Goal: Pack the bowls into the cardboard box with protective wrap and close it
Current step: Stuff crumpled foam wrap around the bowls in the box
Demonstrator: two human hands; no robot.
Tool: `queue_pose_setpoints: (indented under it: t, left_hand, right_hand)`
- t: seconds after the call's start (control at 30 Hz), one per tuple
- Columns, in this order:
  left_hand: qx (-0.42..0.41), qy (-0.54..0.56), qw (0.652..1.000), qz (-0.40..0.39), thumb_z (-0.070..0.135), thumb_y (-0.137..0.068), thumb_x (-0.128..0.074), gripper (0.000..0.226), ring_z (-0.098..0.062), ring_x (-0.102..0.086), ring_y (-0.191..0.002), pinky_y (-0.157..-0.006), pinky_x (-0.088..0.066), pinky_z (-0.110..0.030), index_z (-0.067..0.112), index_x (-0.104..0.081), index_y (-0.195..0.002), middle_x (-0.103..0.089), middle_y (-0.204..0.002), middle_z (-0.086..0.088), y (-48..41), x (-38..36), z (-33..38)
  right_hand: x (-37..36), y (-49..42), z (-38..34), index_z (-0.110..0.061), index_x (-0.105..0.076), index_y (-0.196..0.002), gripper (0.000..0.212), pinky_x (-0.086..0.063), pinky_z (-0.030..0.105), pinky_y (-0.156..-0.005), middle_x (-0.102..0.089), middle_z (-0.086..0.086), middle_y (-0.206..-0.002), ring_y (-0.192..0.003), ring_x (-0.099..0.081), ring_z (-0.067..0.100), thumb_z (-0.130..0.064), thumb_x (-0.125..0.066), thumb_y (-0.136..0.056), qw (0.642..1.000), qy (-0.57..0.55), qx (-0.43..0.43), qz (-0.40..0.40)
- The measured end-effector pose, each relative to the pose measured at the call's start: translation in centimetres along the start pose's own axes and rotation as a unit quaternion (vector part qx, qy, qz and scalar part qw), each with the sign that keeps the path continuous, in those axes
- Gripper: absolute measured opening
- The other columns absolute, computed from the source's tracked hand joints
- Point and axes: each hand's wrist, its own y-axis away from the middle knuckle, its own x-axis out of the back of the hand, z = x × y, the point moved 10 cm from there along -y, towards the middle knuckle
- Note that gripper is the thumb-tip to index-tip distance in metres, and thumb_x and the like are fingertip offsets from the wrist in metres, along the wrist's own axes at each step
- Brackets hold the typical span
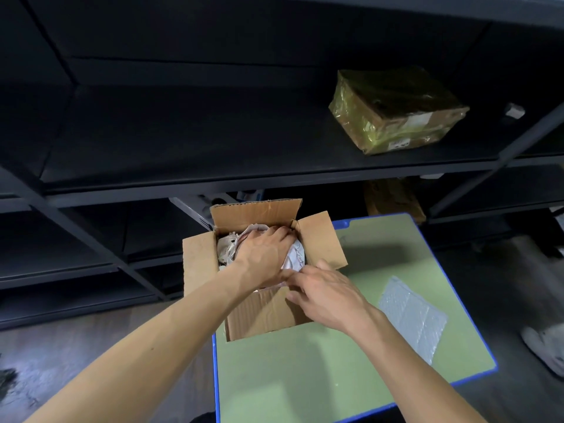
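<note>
— Where's the box?
— I see the cardboard box, flaps up, on the table's far-left corner, with a wrapped bowl inside.
— Hands?
— Left hand lies flat on the bowl, fingers straight. Right hand reaches the box's near rim; I cannot tell if it pinches anything. A bubble wrap sheet lies by the right edge.

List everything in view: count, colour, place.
cardboard box: one, brown, flaps open, on the table's far left corner
wrapped bundle: one, white, inside the box
bubble wrap: one sheet, clear, on the table right of the box
table: one, green with blue edge, in the foreground
parcel: one, brown under yellowish tape, on the upper right shelf
shelves: one rack, dark, behind the table
left hand: one, resting on the bundle in the box
right hand: one, fingers at the box's near rim
</note>
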Motion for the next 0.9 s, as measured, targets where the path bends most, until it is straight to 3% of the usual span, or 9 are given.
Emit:
queue_pose_setpoints:
  t: [0.13, 0.2, 0.27, 0.33, 0.4, 0.57, 0.7, 0.83, 0.9]
  left_hand:
    - [0.004, -0.015, 1.0, -0.018, 0.065, -0.09, -0.05, 0.084, -0.021, -0.034, -0.137, -0.11, -0.035, -0.041, 0.017, -0.024, -0.154, -0.031, -0.152, -0.001, 0.1, -0.5, 0.2]
    - [0.005, -0.006, 1.0, -0.012, 0.07, -0.088, -0.048, 0.086, -0.021, -0.034, -0.136, -0.109, -0.036, -0.041, 0.016, -0.026, -0.152, -0.032, -0.151, -0.001, 0.2, -0.4, 0.2]
    - [0.008, 0.016, 1.0, -0.003, 0.072, -0.086, -0.048, 0.089, -0.021, -0.033, -0.138, -0.111, -0.035, -0.042, 0.016, -0.027, -0.152, -0.032, -0.152, -0.002, 0.5, -0.3, 0.1]
    - [0.013, 0.035, 0.999, 0.016, 0.071, -0.086, -0.05, 0.089, -0.021, -0.031, -0.14, -0.112, -0.034, -0.042, 0.015, -0.028, -0.152, -0.032, -0.153, -0.002, 0.9, -0.4, 0.0]
    - [0.02, 0.045, 0.998, 0.029, 0.067, -0.086, -0.051, 0.086, -0.02, -0.03, -0.141, -0.113, -0.033, -0.041, 0.015, -0.028, -0.152, -0.032, -0.154, -0.002, 1.1, -0.5, -0.2]
    - [0.026, 0.068, 0.997, 0.019, 0.069, -0.085, -0.053, 0.091, -0.018, -0.022, -0.147, -0.117, -0.026, -0.04, 0.018, -0.024, -0.155, -0.025, -0.159, 0.0, 1.3, -0.7, -0.6]
    - [0.038, 0.076, 0.996, 0.006, 0.068, -0.084, -0.055, 0.09, -0.019, -0.019, -0.148, -0.116, -0.03, -0.047, 0.022, -0.024, -0.155, -0.023, -0.16, 0.001, 1.2, -1.6, -0.9]
    - [0.04, 0.076, 0.996, -0.002, 0.063, -0.086, -0.056, 0.086, -0.02, -0.017, -0.149, -0.115, -0.032, -0.048, 0.025, -0.022, -0.155, -0.021, -0.161, 0.002, 1.1, -2.1, -0.9]
    - [0.037, 0.076, 0.996, -0.007, 0.062, -0.088, -0.054, 0.085, -0.02, -0.015, -0.15, -0.117, -0.029, -0.047, 0.026, -0.019, -0.157, -0.018, -0.163, 0.003, 1.2, -2.2, -0.9]
  right_hand:
    - [0.1, -0.1, -0.3, -0.038, -0.05, -0.137, 0.035, -0.039, 0.035, -0.089, -0.063, -0.004, -0.119, -0.116, -0.041, 0.021, -0.041, -0.042, -0.103, 1.0, -0.008, -0.002, -0.021]
    - [0.7, 0.1, 0.0, -0.038, -0.057, -0.13, 0.03, -0.041, 0.037, -0.084, -0.065, -0.003, -0.107, -0.113, -0.042, 0.019, -0.038, -0.041, -0.104, 1.0, -0.011, -0.006, -0.009]
    - [2.6, 0.3, 0.2, -0.028, -0.066, -0.106, 0.022, -0.042, 0.034, -0.074, -0.062, -0.006, -0.094, -0.108, -0.046, 0.019, -0.029, -0.044, -0.102, 0.998, 0.032, -0.007, 0.062]
    - [4.1, 0.1, 0.1, -0.022, -0.064, -0.079, 0.014, -0.033, 0.029, -0.06, -0.06, -0.009, -0.081, -0.091, -0.051, 0.021, -0.018, -0.059, -0.092, 0.985, 0.105, 0.005, 0.134]
    - [4.1, -0.5, 0.0, -0.023, -0.065, -0.071, 0.014, -0.03, 0.028, -0.055, -0.058, -0.011, -0.073, -0.077, -0.048, 0.019, -0.016, -0.07, -0.082, 0.977, 0.14, 0.019, 0.161]
    - [2.4, -1.4, 0.6, -0.025, -0.065, -0.072, 0.012, -0.025, 0.028, -0.058, -0.058, -0.012, -0.076, -0.078, -0.045, 0.018, -0.016, -0.07, -0.078, 0.977, 0.16, 0.004, 0.144]
    - [2.2, -1.6, 0.5, -0.022, -0.063, -0.065, 0.016, -0.025, 0.028, -0.057, -0.059, -0.01, -0.07, -0.076, -0.052, 0.02, -0.01, -0.073, -0.062, 0.977, 0.163, -0.019, 0.139]
    - [1.2, -2.8, 0.2, -0.017, -0.069, -0.095, 0.024, -0.04, 0.036, -0.08, -0.066, -0.003, -0.096, -0.103, -0.047, 0.025, -0.008, -0.051, -0.082, 0.985, 0.157, -0.017, 0.076]
    - [1.3, -2.7, 0.0, -0.017, -0.07, -0.097, 0.023, -0.041, 0.039, -0.084, -0.067, -0.003, -0.097, -0.103, -0.049, 0.025, -0.01, -0.052, -0.083, 0.984, 0.166, -0.019, 0.06]
